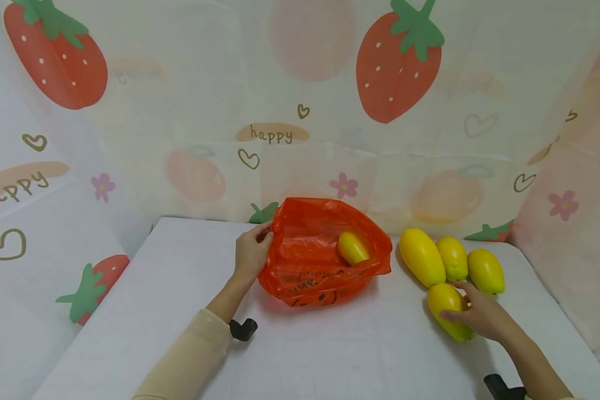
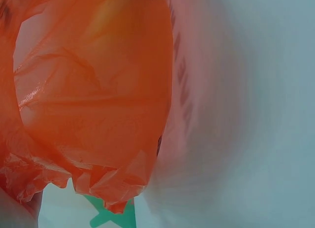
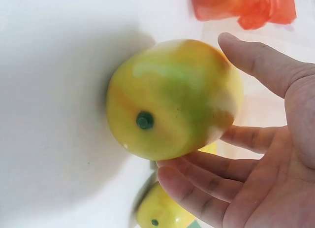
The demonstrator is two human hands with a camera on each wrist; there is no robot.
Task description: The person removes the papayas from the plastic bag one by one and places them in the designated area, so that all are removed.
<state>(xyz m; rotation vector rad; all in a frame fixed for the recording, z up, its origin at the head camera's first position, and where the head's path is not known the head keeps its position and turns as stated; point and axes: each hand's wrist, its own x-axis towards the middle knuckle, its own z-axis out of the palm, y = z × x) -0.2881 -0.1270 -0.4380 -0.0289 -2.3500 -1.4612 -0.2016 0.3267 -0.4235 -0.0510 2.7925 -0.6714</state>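
A red plastic bag (image 1: 325, 289) stands on the table with its mouth open, and a yellow mango (image 1: 352, 248) lies inside it. My left hand (image 1: 252, 253) pinches the left edge of the bag's rim; in the left wrist view the orange-red film (image 2: 98, 114) hides most of that hand. To the right, my right hand (image 1: 482, 314) is around another mango (image 1: 445, 303), thumb on one side and fingers on the other. In the right wrist view this mango (image 3: 167, 100) shows a green stem, and the fingers (image 3: 211, 174) are spread, fairly straight, along its edge.
Behind the right hand lie a long mango (image 1: 422, 257), a smaller mango (image 1: 451, 258) and a third mango (image 1: 486, 270), close together. A white table (image 1: 330, 355) bears everything, with a strawberry-printed cloth (image 1: 205, 100) behind it and at the sides.
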